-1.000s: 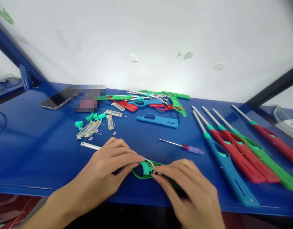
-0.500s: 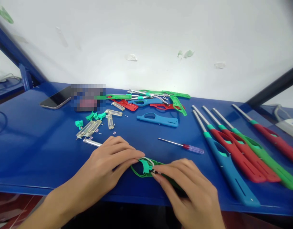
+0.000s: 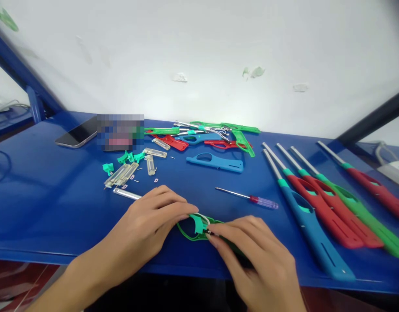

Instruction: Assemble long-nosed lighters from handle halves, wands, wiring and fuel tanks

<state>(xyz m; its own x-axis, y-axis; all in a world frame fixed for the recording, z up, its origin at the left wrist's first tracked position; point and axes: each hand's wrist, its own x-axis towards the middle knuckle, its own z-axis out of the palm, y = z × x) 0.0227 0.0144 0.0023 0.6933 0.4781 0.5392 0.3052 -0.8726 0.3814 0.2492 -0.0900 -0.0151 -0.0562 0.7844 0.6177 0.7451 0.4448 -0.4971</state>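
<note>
we count five finished lighters (image 3: 336, 225) right of our right hand (image 3: 264, 264) | one screwdriver (image 3: 248, 198) just beyond that hand | one lone blue shell (image 3: 215, 164) farther out | one metal tube (image 3: 126, 193) beside our left hand (image 3: 150, 221) | one phone (image 3: 77, 136) well beyond it | one green lighter body (image 3: 215, 225) between both hands

On counter (image 3: 40, 203): half-built lighter (image 3: 197, 224) at 6 o'clock edge, screwdriver (image 3: 248, 198) behind it at 1, assembled lighters (image 3: 329, 216) in row at 3, loose shells (image 3: 215, 163) at 12, small parts (image 3: 128, 170) at 10, phone (image 3: 77, 135) behind those.
</note>
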